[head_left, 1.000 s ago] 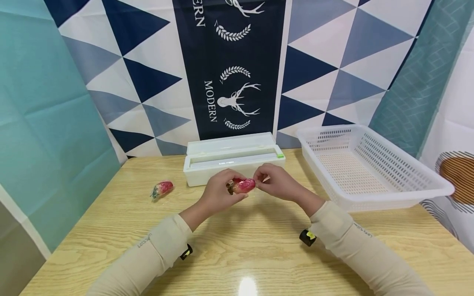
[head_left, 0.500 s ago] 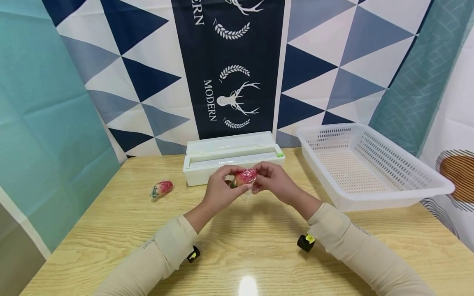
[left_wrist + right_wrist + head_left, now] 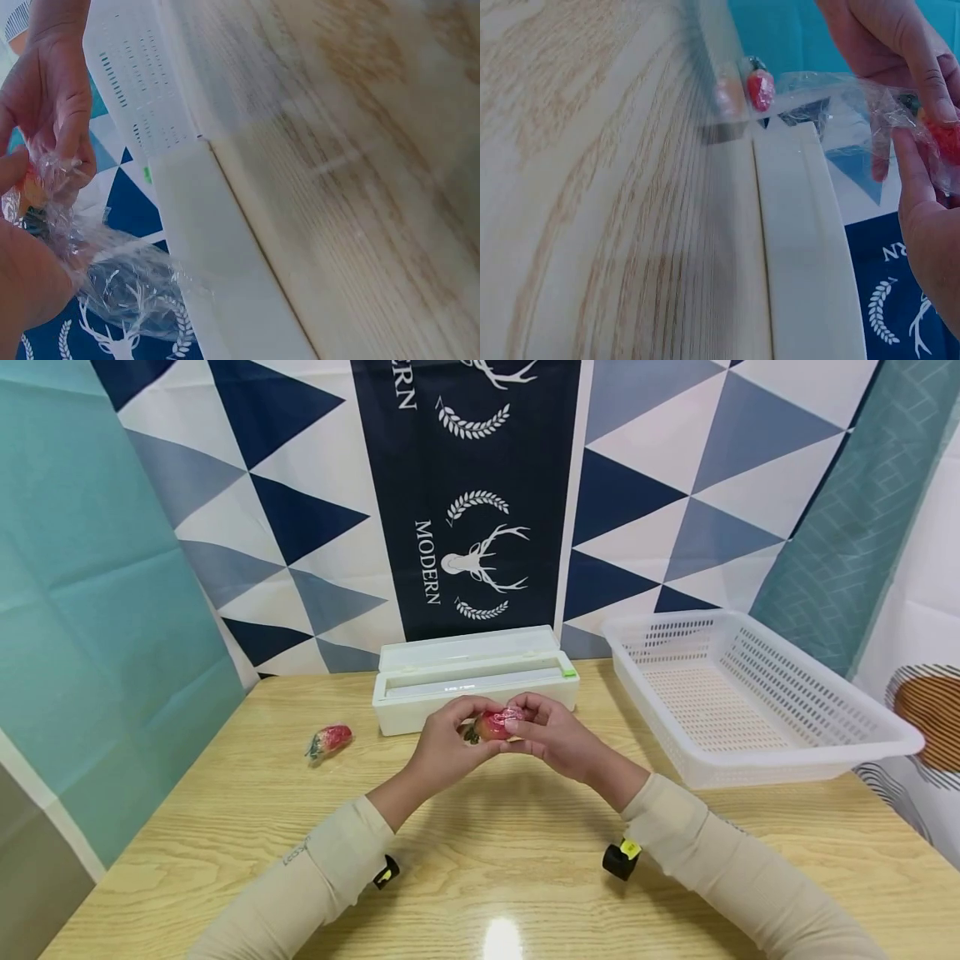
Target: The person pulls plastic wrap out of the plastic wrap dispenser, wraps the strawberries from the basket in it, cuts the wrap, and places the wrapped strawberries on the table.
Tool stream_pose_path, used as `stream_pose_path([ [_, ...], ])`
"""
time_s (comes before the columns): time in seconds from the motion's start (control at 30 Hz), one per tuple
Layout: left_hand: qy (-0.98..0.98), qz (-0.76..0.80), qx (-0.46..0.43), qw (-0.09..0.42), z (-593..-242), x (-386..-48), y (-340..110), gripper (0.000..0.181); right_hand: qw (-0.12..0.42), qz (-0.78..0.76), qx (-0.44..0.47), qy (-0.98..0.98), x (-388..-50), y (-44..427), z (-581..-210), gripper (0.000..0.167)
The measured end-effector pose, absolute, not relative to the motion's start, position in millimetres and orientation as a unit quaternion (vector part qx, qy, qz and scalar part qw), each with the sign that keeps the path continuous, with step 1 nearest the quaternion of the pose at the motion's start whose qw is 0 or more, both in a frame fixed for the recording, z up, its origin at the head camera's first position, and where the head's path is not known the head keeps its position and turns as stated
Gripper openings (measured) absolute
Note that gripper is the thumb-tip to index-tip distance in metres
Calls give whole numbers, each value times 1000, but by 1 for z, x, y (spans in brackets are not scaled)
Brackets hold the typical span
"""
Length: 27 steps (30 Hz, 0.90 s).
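Note:
A red strawberry (image 3: 490,725) with green leaves is held between both hands, in front of the white box. Clear cling film (image 3: 135,289) is around it and trails loosely past the leaf end in both wrist views. My left hand (image 3: 438,743) grips the strawberry at its leafy side between thumb and fingers. At the red end my right hand (image 3: 558,742) pinches the fruit and film, its thumb across the front. Farther left on the table lies a second wrapped strawberry (image 3: 328,742), also visible in the right wrist view as a red fruit (image 3: 760,90).
Behind the hands stands a long white cling film box (image 3: 401,717), lid raised, with a green slider (image 3: 568,673) at its right end. A white perforated basket (image 3: 795,758) sits on the right of the wooden table (image 3: 480,860). A patterned cloth (image 3: 637,485) hangs behind.
The right hand has moved from the strawberry's tip to closer around its red end, thumb now over the front. The left hand keeps its hold. The other strawberry stays put.

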<state>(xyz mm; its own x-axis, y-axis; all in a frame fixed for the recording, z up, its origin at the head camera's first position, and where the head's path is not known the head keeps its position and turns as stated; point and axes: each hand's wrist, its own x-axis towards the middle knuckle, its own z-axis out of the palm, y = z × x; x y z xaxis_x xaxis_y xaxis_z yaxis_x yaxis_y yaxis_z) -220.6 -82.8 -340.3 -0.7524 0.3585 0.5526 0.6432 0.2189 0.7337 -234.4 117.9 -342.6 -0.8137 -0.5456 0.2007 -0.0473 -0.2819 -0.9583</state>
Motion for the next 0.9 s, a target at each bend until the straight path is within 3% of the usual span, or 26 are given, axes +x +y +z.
stream_pose_path([
  [0.33,-795,-436,-390,163,-340,-223,-88,58,105,-733,-244,626,-230,114,-344,15],
  [0.63,-810,-350,-429,194,-342,-228,-92,53,76,-694,-234,677,-232,117,-347,21],
  [0.9,-813,-337,-435,192,-348,-231,-93,51,68,-681,-208,699,-232,120,-349,32],
])
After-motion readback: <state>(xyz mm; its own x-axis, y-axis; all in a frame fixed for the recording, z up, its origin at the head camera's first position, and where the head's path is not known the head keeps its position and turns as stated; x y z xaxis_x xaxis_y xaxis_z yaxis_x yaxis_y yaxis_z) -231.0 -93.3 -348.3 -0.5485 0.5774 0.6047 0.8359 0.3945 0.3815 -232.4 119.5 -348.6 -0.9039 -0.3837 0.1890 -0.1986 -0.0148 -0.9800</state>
